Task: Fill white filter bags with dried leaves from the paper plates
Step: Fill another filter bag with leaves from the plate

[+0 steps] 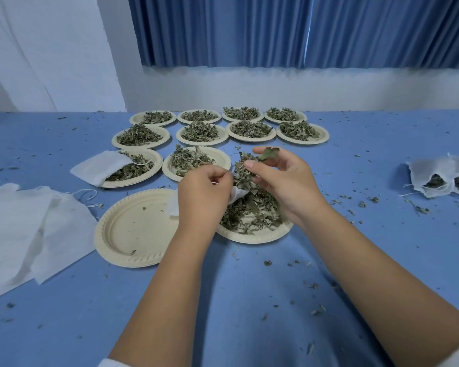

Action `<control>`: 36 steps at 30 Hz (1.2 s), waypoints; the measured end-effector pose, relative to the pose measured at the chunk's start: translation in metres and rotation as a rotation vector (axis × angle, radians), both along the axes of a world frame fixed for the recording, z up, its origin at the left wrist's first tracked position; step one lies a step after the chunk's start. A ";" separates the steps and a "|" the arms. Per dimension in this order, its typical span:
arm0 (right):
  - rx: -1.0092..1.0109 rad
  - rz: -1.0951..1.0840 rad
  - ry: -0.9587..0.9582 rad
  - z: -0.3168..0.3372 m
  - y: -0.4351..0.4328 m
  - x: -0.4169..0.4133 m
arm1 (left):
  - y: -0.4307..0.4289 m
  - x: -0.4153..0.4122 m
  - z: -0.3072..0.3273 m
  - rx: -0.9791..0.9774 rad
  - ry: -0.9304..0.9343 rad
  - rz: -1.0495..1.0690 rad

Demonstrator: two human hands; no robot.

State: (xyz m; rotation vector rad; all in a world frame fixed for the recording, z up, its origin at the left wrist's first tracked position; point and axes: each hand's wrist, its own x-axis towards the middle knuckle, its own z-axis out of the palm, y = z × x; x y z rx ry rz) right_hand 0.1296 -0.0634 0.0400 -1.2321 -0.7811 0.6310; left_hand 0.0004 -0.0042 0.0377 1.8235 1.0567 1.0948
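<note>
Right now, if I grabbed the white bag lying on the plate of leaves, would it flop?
Probably floppy: the white bag drapes over the plate's rim and bends with it. Likely very light, since it looks like thin cloth, like the creased bag pile. Its string might drag leaves along.

Back of room: blue pleated curtains (223, 30), hanging in long folds, with a thin bright seam of daylight between two panels. Below them: plain white wall (276, 88). Left corner: loose white sheet (19, 49), draped. Foreground: wide table (64, 327) with a blue top, evenly lit.
</note>
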 end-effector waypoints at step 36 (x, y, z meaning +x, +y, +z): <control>-0.274 0.118 -0.250 -0.015 0.007 0.007 | 0.004 0.004 -0.005 -0.099 -0.047 -0.044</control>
